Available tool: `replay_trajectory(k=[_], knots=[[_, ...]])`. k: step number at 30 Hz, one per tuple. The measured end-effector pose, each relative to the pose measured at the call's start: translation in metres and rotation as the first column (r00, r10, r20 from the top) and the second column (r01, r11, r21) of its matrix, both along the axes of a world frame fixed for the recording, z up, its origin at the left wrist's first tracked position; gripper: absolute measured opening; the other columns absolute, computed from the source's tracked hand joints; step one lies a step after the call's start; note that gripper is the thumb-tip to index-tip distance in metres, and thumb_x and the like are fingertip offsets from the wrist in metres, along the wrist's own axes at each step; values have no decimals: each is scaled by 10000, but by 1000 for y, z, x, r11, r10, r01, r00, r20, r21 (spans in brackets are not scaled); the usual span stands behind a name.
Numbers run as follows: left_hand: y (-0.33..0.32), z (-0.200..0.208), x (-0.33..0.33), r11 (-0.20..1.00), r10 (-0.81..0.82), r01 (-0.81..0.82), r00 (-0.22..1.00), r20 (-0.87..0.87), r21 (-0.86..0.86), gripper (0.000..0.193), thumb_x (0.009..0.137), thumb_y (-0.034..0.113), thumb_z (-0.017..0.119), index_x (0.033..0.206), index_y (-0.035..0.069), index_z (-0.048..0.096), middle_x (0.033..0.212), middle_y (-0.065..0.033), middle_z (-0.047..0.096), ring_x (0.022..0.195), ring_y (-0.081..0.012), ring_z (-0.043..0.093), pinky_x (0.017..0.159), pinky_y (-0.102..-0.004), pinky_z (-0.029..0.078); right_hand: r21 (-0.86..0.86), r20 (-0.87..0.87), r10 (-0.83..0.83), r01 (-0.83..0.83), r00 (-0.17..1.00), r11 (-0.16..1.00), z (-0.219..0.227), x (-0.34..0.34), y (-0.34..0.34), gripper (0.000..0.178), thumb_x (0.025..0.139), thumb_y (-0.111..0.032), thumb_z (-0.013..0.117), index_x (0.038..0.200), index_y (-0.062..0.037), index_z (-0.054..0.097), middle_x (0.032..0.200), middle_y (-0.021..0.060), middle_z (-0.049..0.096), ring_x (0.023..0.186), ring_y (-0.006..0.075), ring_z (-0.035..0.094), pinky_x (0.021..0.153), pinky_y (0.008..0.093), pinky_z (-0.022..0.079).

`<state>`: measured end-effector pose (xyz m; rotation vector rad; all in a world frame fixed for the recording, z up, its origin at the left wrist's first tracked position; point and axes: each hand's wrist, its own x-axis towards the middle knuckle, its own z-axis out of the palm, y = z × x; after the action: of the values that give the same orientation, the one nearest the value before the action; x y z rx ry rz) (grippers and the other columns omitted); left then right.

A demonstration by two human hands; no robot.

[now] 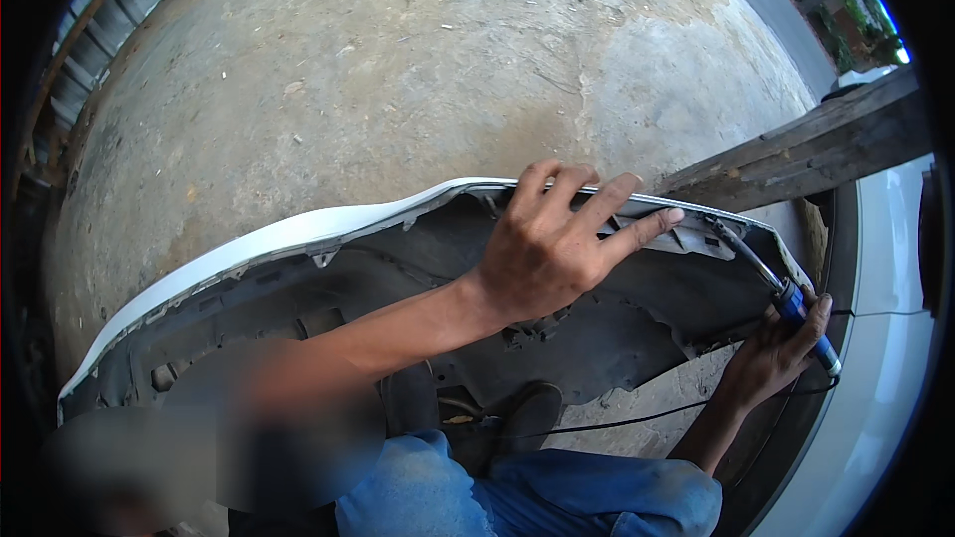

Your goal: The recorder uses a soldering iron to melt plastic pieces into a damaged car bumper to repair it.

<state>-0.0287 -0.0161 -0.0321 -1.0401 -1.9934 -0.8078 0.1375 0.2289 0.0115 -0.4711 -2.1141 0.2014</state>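
A white car bumper [298,229] lies across in front of me, its dark inner side turned toward me. My left hand [547,251] is closed over its upper edge, with the fingers hooked over the white rim and the thumb along the inside. At the right end, my right hand [771,363] grips a soldering iron [793,300] by its blue handle. The iron's metal shaft slants up and left, and its tip is at the inner edge of the bumper, right of my left thumb. A black cord [637,422] trails from the handle's lower end toward the left.
A wooden post [796,151] slants in at the right, near the bumper's end. Beside my right arm stands a glossy white car panel [888,259]. My knees [607,492] and dark shoes are below the bumper. Stained concrete floor [398,70] lies beyond, with metal sheeting [119,10] at far left.
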Motion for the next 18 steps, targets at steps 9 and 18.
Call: replay_trajectory(k=[9,18], knots=[[-8,4,-3,998,4,-5,1000,-18,-69,503,859,107,702,1289,356,783,1242,-14,753,969,-239,700,872,-419,516,-295,-215,221,-279,951,914,-7,-7,-4,379,1103,-111,541,1479,-157,544,1160,68,584,1102,178,612,881,308,545],[-10,5,-3,998,-6,6,1000,-10,-62,545,838,61,682,1287,354,785,1282,-24,752,1009,-245,706,899,-441,510,157,-2,156,-153,988,976,-2,-5,-7,708,993,135,532,1586,-243,443,1209,100,592,1120,238,630,916,400,556]])
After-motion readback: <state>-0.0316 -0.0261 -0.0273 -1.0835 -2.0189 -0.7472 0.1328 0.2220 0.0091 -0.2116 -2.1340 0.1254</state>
